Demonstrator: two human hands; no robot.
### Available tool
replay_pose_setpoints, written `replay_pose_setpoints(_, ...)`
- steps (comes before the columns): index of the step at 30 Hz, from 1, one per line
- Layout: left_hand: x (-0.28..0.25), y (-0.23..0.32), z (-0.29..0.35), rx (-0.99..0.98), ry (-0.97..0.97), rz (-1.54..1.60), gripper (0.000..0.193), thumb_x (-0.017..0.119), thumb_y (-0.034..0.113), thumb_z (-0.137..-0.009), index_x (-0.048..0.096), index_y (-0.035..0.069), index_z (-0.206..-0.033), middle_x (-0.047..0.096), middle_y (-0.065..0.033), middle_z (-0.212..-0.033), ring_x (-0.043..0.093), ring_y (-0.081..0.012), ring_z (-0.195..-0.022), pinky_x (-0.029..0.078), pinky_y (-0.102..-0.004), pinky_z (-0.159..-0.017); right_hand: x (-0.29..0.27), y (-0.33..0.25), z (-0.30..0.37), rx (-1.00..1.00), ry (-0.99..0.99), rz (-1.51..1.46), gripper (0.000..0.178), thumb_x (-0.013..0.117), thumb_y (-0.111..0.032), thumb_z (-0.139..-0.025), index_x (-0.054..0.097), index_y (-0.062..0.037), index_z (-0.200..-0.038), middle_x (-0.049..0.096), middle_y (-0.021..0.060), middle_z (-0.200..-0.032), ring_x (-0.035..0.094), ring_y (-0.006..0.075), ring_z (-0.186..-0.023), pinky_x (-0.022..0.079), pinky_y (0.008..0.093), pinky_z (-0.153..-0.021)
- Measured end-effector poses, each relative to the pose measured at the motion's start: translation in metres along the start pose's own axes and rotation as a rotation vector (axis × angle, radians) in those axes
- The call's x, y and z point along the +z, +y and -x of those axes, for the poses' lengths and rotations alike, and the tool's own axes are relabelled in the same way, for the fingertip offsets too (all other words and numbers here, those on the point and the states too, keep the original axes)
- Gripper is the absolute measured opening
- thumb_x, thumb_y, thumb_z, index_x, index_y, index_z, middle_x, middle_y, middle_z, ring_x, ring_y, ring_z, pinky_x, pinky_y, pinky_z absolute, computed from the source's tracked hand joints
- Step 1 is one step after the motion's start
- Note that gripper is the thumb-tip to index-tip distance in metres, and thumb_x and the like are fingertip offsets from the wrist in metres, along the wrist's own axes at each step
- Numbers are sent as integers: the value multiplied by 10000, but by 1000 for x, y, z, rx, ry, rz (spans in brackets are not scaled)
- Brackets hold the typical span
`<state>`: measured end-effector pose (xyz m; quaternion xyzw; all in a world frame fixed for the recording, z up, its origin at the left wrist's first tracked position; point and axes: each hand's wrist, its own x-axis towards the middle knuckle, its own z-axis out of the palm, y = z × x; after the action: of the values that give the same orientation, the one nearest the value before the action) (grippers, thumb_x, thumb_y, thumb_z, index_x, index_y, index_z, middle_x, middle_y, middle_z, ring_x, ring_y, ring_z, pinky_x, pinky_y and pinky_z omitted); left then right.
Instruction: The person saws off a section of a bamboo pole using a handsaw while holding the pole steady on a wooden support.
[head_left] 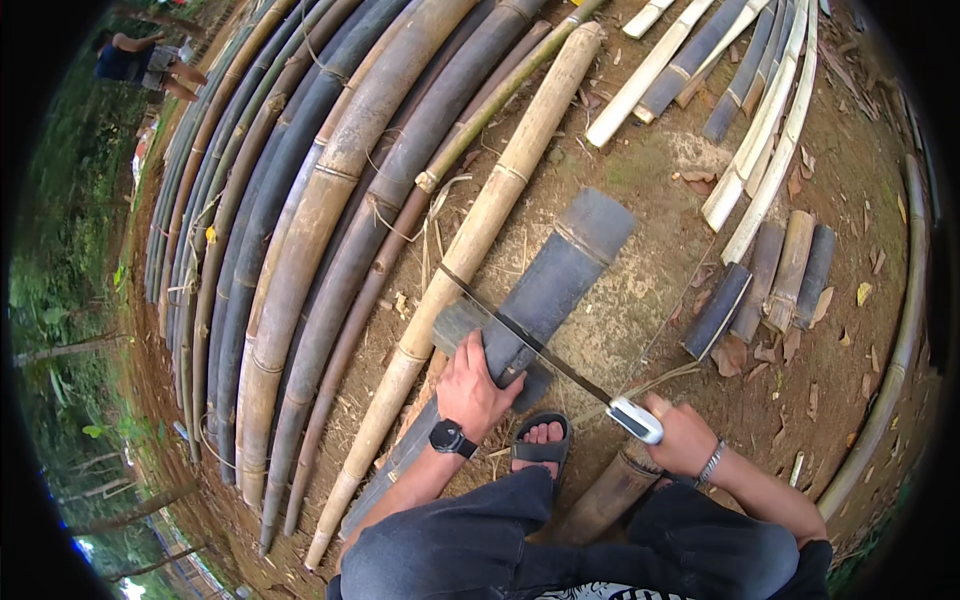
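- Dark bamboo piece [565, 275] lies on the ground in front of the person. Its long way runs from the left hand [472, 388] up and off to the right.
- The left hand is nearer: it rests on the near end of the dark bamboo piece, with the thumb spread away from the fingers.
- The right hand [685, 440] is down and to the right of the dark bamboo piece, apart from it. Its fingers are curled tight around the white handle [637, 421] of a saw [580, 380].
- The saw goes across the dark bamboo piece, not along it, just past the left fingers. I cannot tell how deep the blade sits.
- A long pale pole [500, 190] lies to the left of the dark bamboo piece.
- A foot in a sandal [562, 452] is just below the dark bamboo piece.
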<state>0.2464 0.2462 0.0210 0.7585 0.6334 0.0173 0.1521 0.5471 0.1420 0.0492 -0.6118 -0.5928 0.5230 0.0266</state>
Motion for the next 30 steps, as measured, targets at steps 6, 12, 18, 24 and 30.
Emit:
replay_pose_setpoints(6,6,-3,5,-6,25,-8,934,853,422,-682,437,-40,-1379,612,-226,-1216,650,-372,-1060,553,-427,-886,-10,-58,-75,25,-7,6,293,654,-128,-823,555,-24,-1078,681,276,-853,674,476,-836,550,539,-746)
replay_pose_setpoints(12,-4,3,4,-39,-44,-9,934,851,415,-686,440,-47,-1386,607,-236,-1243,636,-382,-1099,535,-429,-931,-1,-5,2,-36,30,-67,244,648,-106,-819,568,-28,-1036,676,285,-871,670,477,-827,540,544,-735)
replay_pose_setpoints(18,-3,-1,-3,-29,-9,33,909,853,409,-688,454,-38,-1373,607,-241,-1237,642,-382,-1087,542,-430,-910,-7,-53,-75,19,8,-77,246,644,-89,-811,559,-25,-1033,671,270,-819,665,474,-834,535,513,-716)
replay_pose_setpoints(24,-3,-1,3,7,-4,24,925,855,412,-688,442,-38,-1383,614,-243,-1233,637,-384,-1096,541,-431,-910,6,-2,-5,-40,45,-59,254,636,-80,-809,558,-40,-1047,669,264,-815,667,467,-835,538,514,-727)
replay_pose_setpoints(30,-1,-6,0,-3,-8,26,939,852,428,-694,431,-41,-1391,619,-236,-1222,642,-362,-1086,543,-430,-896,-1,-41,-67,2,7,-80,290,652,-115,-802,550,-44,-1064,679,273,-845,675,461,-838,547,532,-768)
